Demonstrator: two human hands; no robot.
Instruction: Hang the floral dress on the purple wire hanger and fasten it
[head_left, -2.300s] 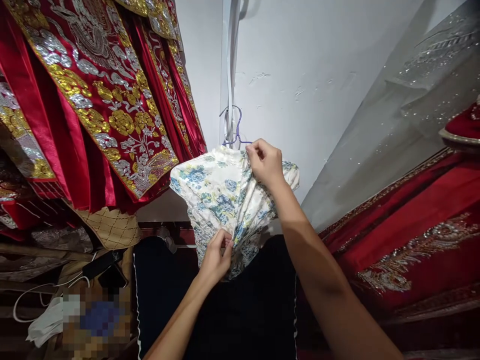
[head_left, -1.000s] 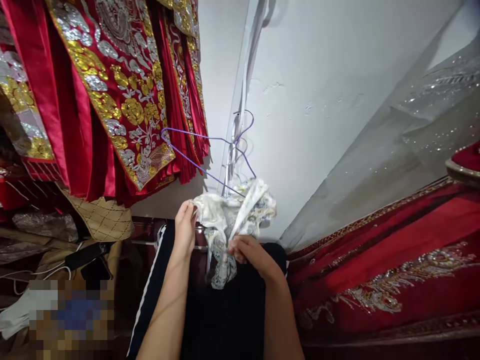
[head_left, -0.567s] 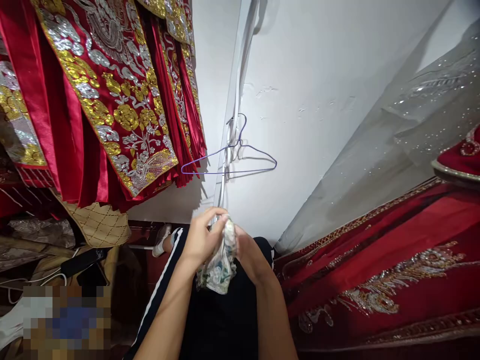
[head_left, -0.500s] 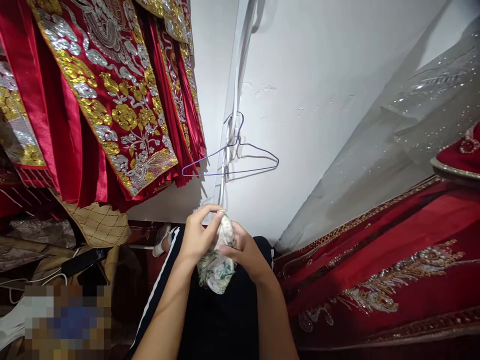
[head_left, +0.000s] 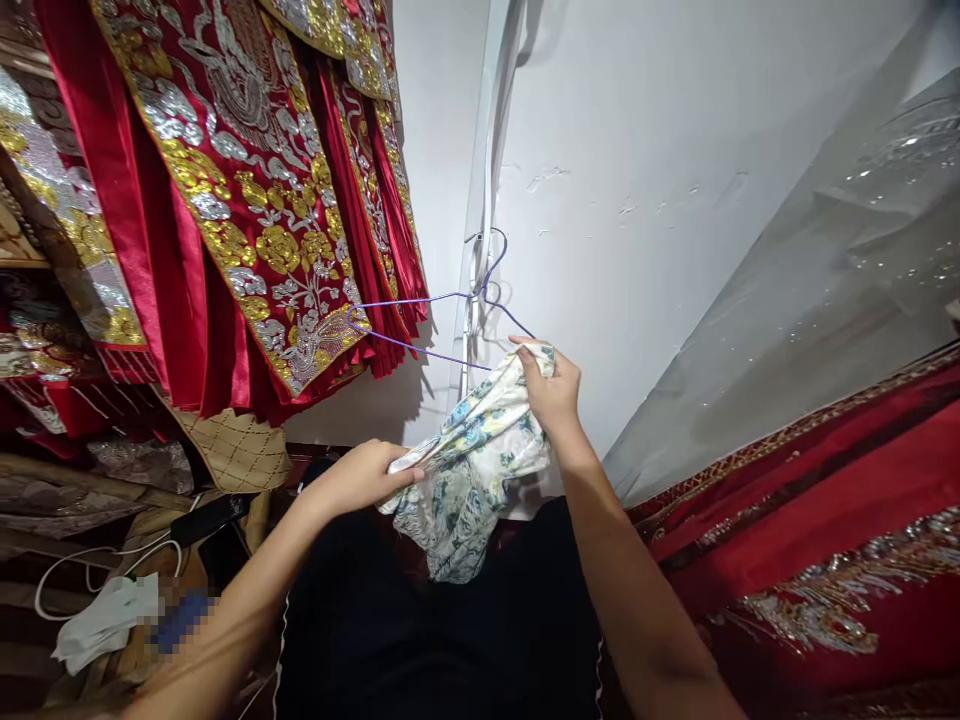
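A thin white garment (head_left: 480, 440) with a blue, green and yellow floral print is stretched between my hands. My left hand (head_left: 371, 478) is closed on its lower left edge, thumb on top. My right hand (head_left: 553, 392) pinches its upper right edge. The garment's exact kind cannot be told from its gathered folds. Behind it, a purple wire hanger (head_left: 420, 298) hangs on a white upright strip (head_left: 487, 150) against the wall. The hanger's right end is hidden by the garment and my right hand; whether it is inside the cloth I cannot tell.
Red costumes (head_left: 277, 250) with gold and silver embroidery hang at the left. A clear plastic cover (head_left: 757, 340) and a red beaded gown (head_left: 810, 560) stand at the right. A white cable (head_left: 52, 590) and crumpled white tissue (head_left: 105, 620) lie at the lower left.
My hands have moved apart, spreading the bunched garment. The right hand has risen to the hanger's right side, and the hanger has turned and tilted. The view has shifted slightly.
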